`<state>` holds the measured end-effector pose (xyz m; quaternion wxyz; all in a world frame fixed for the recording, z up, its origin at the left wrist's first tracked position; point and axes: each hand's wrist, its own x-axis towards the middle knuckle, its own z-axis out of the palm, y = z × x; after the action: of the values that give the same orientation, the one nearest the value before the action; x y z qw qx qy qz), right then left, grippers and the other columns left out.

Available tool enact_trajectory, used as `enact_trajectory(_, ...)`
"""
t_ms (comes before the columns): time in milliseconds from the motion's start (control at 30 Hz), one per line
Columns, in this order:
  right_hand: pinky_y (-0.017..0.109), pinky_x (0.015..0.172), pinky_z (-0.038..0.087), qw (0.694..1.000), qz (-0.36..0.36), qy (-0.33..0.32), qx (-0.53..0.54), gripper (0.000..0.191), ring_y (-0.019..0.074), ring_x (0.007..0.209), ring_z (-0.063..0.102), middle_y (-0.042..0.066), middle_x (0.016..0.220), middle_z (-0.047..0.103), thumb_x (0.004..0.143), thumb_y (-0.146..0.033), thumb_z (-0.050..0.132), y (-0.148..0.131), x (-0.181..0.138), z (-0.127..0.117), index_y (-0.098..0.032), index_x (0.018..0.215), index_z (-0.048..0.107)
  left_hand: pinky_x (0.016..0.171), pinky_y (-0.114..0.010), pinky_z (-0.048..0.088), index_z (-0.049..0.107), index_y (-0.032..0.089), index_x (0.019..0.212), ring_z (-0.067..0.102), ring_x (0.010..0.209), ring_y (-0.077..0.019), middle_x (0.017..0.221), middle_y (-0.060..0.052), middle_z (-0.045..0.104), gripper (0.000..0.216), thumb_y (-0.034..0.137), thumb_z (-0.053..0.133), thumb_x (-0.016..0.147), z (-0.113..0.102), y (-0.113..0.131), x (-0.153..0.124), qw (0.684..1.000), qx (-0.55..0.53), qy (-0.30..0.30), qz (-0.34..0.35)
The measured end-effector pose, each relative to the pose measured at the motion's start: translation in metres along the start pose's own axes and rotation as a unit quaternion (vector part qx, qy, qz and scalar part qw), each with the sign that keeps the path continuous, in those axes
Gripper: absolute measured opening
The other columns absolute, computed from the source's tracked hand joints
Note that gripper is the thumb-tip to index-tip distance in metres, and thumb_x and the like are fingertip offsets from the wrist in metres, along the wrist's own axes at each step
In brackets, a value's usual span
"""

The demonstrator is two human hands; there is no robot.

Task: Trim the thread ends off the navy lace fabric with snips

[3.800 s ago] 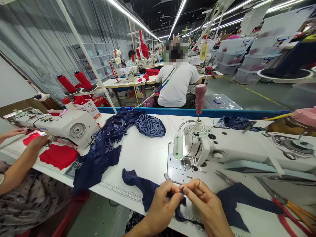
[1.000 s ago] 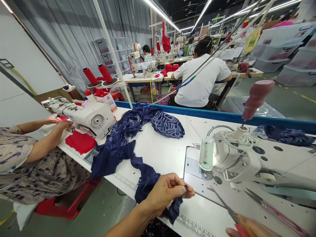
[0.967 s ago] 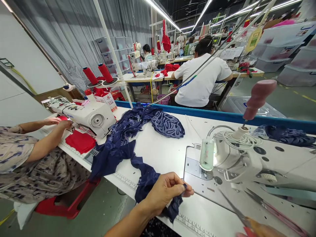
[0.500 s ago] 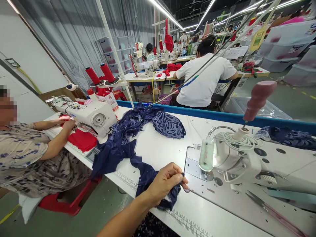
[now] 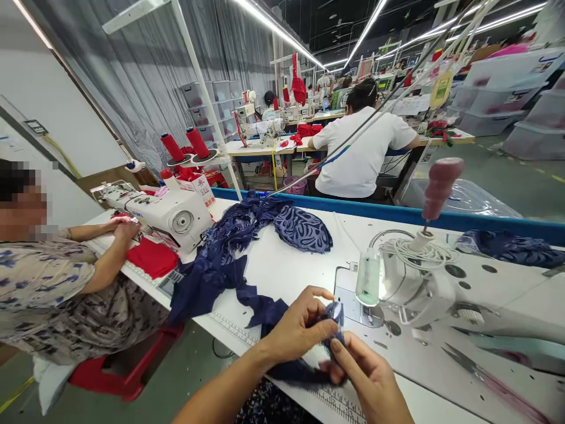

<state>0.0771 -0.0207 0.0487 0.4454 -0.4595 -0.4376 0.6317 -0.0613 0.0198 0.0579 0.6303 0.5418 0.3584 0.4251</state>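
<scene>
My left hand (image 5: 296, 328) and my right hand (image 5: 365, 377) meet at the near edge of the white table (image 5: 291, 272). Both pinch the end of a navy fabric piece (image 5: 269, 311), which trails left towards a heap of navy lace fabric (image 5: 233, 241). The pinched end stands up between my fingertips just in front of the white sewing machine (image 5: 424, 288). The machine's needle area lies to the right of my hands.
A person on my left sews red fabric (image 5: 150, 259) at another sewing machine (image 5: 170, 212). Scissors (image 5: 489, 377) lie at the right. A pink thread cone (image 5: 438, 185) tops my machine. Another person in a white shirt (image 5: 364, 156) sits ahead, back turned.
My right hand held scissors at the lower right a second ago, left the view, and has now come back without them to grip the navy piece beside my left hand.
</scene>
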Motion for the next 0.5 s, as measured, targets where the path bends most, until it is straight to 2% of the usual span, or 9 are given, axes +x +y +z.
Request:
enact_trajectory(67, 0.026, 0.059, 0.046, 0.999, 0.030, 0.018, 0.001, 0.042, 0.0138, 0.054, 0.050, -0.004, 0.055, 0.047, 0.079, -0.060, 0.066, 0.002, -0.004, -0.004, -0.020, 0.069, 0.059, 0.060, -0.019, 0.034, 0.051, 0.020, 0.119, 0.044, 0.063, -0.0080, 0.076, 0.004, 0.050, 0.045, 0.033, 0.070, 0.080, -0.006, -0.007, -0.001, 1.000, 0.002, 0.013, -0.009)
enact_trajectory(167, 0.025, 0.052, 0.044, 0.998, 0.038, 0.051, -0.023, 0.043, 0.0121, 0.049, 0.050, -0.005, 0.063, 0.049, 0.075, -0.062, 0.068, 0.006, -0.012, -0.011, -0.020, 0.071, 0.058, 0.061, -0.020, 0.034, 0.054, 0.020, 0.117, 0.044, 0.064, -0.0089, 0.076, 0.003, 0.052, 0.043, 0.026, 0.071, 0.078, -0.004, -0.013, -0.001, 0.997, 0.062, 0.033, -0.018)
enact_trajectory(267, 0.024, 0.050, 0.041, 0.995, 0.029, 0.095, -0.030, 0.044, 0.0106, 0.048, 0.050, -0.006, 0.065, 0.047, 0.074, -0.058, 0.071, 0.011, -0.017, -0.015, -0.020, 0.065, 0.050, 0.080, -0.027, 0.040, 0.057, 0.020, 0.118, 0.054, 0.085, -0.0164, 0.090, -0.002, 0.063, 0.041, 0.026, 0.070, 0.079, 0.009, -0.007, -0.011, 0.973, 0.212, 0.083, 0.048)
enact_trajectory(333, 0.024, 0.048, 0.041, 0.993, 0.028, 0.114, -0.016, 0.045, 0.0107, 0.048, 0.049, -0.005, 0.067, 0.049, 0.074, -0.057, 0.071, 0.017, -0.019, -0.019, -0.021, 0.065, 0.046, 0.084, -0.029, 0.041, 0.063, 0.019, 0.106, 0.055, 0.088, -0.0179, 0.090, -0.005, 0.064, 0.023, 0.032, 0.063, 0.087, 0.019, -0.003, -0.026, 0.948, 0.287, 0.118, 0.075)
enact_trajectory(367, 0.024, 0.048, 0.041, 0.992, 0.026, 0.119, -0.011, 0.045, 0.0109, 0.049, 0.049, -0.005, 0.068, 0.050, 0.074, -0.057, 0.071, 0.020, -0.021, -0.021, -0.021, 0.065, 0.046, 0.078, -0.027, 0.042, 0.066, 0.018, 0.096, 0.056, 0.079, -0.0164, 0.082, -0.004, 0.064, 0.022, 0.037, 0.057, 0.091, 0.025, -0.004, -0.035, 0.948, 0.292, 0.116, 0.055)
enact_trajectory(400, 0.024, 0.049, 0.042, 0.992, 0.021, 0.121, -0.010, 0.045, 0.0112, 0.050, 0.048, -0.004, 0.067, 0.051, 0.075, -0.057, 0.071, 0.023, -0.022, -0.023, -0.021, 0.065, 0.046, 0.066, -0.025, 0.042, 0.066, 0.017, 0.086, 0.054, 0.066, -0.0139, 0.071, -0.003, 0.060, 0.031, 0.042, 0.050, 0.094, 0.030, -0.006, -0.044, 0.958, 0.272, 0.094, 0.010)
enact_trajectory(433, 0.024, 0.050, 0.042, 0.992, 0.013, 0.122, -0.015, 0.044, 0.0114, 0.052, 0.048, -0.004, 0.066, 0.050, 0.075, -0.056, 0.071, 0.026, -0.024, -0.025, -0.021, 0.066, 0.046, 0.055, -0.023, 0.039, 0.064, 0.016, 0.079, 0.050, 0.054, -0.0113, 0.060, -0.001, 0.055, 0.042, 0.049, 0.045, 0.096, 0.034, -0.012, -0.052, 0.970, 0.229, 0.061, -0.051)
enact_trajectory(500, 0.023, 0.051, 0.041, 0.992, -0.001, 0.124, -0.036, 0.044, 0.0116, 0.054, 0.047, -0.004, 0.063, 0.048, 0.076, -0.056, 0.071, 0.030, -0.029, -0.028, -0.021, 0.065, 0.046, 0.039, -0.021, 0.029, 0.061, 0.016, 0.078, 0.040, 0.037, -0.0081, 0.050, 0.003, 0.050, 0.052, 0.064, 0.045, 0.090, 0.043, -0.026, -0.063, 0.982, 0.099, -0.001, -0.159)
